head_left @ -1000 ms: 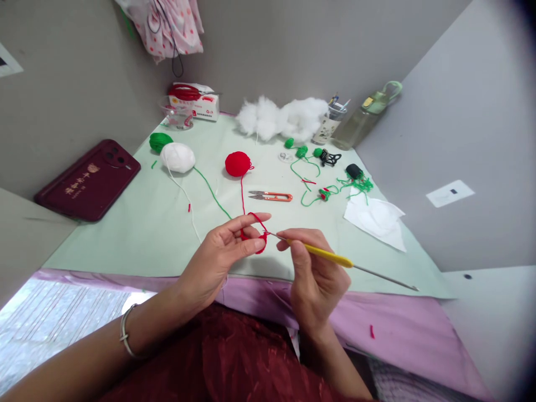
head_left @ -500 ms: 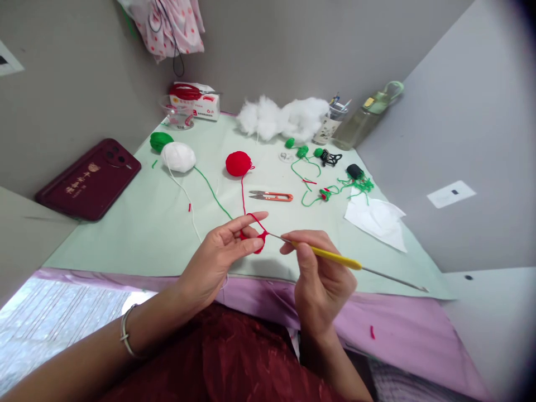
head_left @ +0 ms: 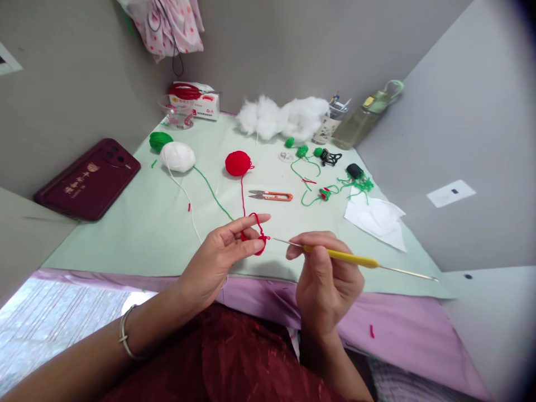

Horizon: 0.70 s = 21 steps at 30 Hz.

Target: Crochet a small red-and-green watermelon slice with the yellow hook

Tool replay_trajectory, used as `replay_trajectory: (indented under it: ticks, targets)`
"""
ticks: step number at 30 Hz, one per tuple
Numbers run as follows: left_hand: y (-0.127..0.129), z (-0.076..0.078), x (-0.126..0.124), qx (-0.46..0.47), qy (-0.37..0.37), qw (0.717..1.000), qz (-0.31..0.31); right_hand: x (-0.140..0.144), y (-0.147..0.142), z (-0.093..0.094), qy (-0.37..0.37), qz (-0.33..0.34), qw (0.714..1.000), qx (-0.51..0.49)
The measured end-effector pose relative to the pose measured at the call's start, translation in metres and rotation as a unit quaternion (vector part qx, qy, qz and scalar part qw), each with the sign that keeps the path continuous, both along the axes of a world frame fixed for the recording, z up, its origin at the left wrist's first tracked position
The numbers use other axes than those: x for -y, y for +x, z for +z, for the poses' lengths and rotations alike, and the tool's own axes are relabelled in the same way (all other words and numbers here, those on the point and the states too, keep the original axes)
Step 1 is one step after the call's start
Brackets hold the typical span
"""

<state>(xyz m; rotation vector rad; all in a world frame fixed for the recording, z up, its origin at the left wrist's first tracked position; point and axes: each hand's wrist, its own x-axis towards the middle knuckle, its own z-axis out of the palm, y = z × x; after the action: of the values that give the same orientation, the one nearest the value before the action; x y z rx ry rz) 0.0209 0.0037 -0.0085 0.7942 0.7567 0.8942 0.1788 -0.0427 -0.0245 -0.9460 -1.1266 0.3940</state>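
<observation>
My left hand pinches a small red crochet piece between thumb and fingers, and red yarn runs over its raised index finger. That yarn leads back to a red yarn ball on the table. A tiny loop stands out at the right edge of the piece. In my right hand is a crochet hook with a yellow handle, held like a pencil. Its thin left tip points at the loop with a small gap between them. Beyond my hands lie orange thread snips.
White and green yarn balls and a dark red phone are at left. White stuffing lies at the back. Small green crochet pieces, white paper and a bottle are on the right.
The hook has moved right, and its tip has come away from the red piece. The yarn from the index finger has gone slack, leaving a small loop at the piece's edge.
</observation>
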Motion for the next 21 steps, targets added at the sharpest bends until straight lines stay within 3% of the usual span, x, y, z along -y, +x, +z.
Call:
replay_trajectory:
  ticks: [21]
  targets:
    - [0.0000,0.0002,0.0010,0.007,0.011,1.000,-0.004,-0.0002,-0.0010,0.0000,-0.032,0.018,0.999,0.027]
